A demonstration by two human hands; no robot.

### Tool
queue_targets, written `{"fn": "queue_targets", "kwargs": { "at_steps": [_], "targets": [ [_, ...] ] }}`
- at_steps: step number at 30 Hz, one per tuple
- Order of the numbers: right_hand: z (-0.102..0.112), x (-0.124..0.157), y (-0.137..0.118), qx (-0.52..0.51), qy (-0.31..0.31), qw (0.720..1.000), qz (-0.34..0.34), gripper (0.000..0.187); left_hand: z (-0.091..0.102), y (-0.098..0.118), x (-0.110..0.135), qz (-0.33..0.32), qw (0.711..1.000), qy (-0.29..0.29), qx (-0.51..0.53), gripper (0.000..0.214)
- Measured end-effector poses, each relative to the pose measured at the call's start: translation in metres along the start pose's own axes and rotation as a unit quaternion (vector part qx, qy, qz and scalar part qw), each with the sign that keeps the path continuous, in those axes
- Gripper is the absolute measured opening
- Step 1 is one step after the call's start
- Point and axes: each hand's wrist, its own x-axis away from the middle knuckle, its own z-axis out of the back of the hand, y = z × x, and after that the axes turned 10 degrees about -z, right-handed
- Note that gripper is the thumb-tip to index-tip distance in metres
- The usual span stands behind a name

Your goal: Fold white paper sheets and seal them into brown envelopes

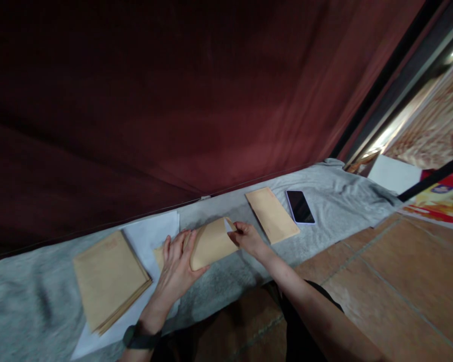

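A brown paper envelope [211, 247] bulges between my two hands, its open end facing right. My left hand [179, 261] grips its left part, fingers over the top and thumb along the near edge. At the mouth, my right hand [247, 238] has its fingertips closed on the rim; a bit of white paper [227, 225] shows inside. Whether those fingertips also hold this paper I cannot tell. Just right of them lies a flat brown envelope [272, 215]. To the left, a stack of brown envelopes [107, 276] rests on white paper sheets [145, 232].
A phone [300, 206] lies face up beyond the flat envelope. Grey cloth [340, 201] covers the long narrow surface. Behind it hangs a dark red curtain [211, 100]. Brown floor tiles [411, 271] and a dark metal bar [434, 176] are on the right.
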Motion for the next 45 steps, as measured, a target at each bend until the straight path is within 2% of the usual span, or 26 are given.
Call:
{"fn": "queue_targets", "kwargs": {
  "at_steps": [5,13,16,19,22,24,26,28,30,33,35,37,40,42,45],
  "targets": [
    [0.000,0.001,0.002,-0.002,0.008,1.000,-0.014,0.010,0.000,0.000,0.001,-0.009,1.000,-0.003,-0.001,0.102],
    [0.001,-0.002,0.008,0.031,0.019,0.999,0.001,0.012,-0.004,-0.003,0.003,-0.005,1.000,-0.008,0.001,0.098],
    [-0.001,0.000,0.005,0.001,0.015,1.000,-0.016,0.014,-0.002,-0.002,0.001,-0.008,1.000,-0.007,0.003,0.098],
    [-0.002,0.002,0.000,-0.072,0.013,0.997,-0.018,0.015,0.004,0.003,-0.003,-0.002,1.000,0.006,0.000,0.096],
    [-0.001,0.004,-0.005,-0.150,0.037,0.988,-0.010,0.017,0.007,0.010,-0.008,0.060,0.996,0.067,0.002,0.089],
    [-0.001,0.004,-0.007,-0.198,0.066,0.978,-0.006,0.019,0.006,0.016,-0.011,0.154,0.980,0.120,0.043,0.083],
    [-0.004,0.005,-0.006,-0.229,0.087,0.970,-0.002,0.021,0.001,0.022,-0.012,0.267,0.941,0.161,0.135,0.077],
    [-0.008,0.005,-0.004,-0.240,0.101,0.966,-0.001,0.023,-0.007,0.029,-0.015,0.367,0.868,0.189,0.275,0.073],
    [-0.014,0.005,0.000,-0.240,0.114,0.964,-0.005,0.023,-0.015,0.038,-0.018,0.428,0.762,0.186,0.449,0.070],
    [-0.023,0.007,0.008,-0.236,0.111,0.965,-0.010,0.024,-0.023,0.055,-0.025,0.457,0.587,0.134,0.655,0.059],
    [-0.030,0.009,0.012,-0.244,0.095,0.965,-0.015,0.026,-0.027,0.066,-0.029,0.469,0.514,0.126,0.708,0.050],
    [-0.036,0.013,0.014,-0.262,0.083,0.961,-0.024,0.027,-0.029,0.073,-0.032,0.491,0.475,0.146,0.716,0.044],
    [-0.042,0.019,0.013,-0.275,0.068,0.958,-0.036,0.027,-0.030,0.074,-0.034,0.526,0.446,0.178,0.702,0.038],
    [-0.042,0.022,0.010,-0.267,0.065,0.960,-0.047,0.027,-0.030,0.071,-0.035,0.534,0.440,0.185,0.698,0.036],
    [-0.040,0.025,0.004,-0.243,0.065,0.967,-0.048,0.025,-0.027,0.066,-0.035,0.539,0.445,0.177,0.693,0.037]
  ]
}}
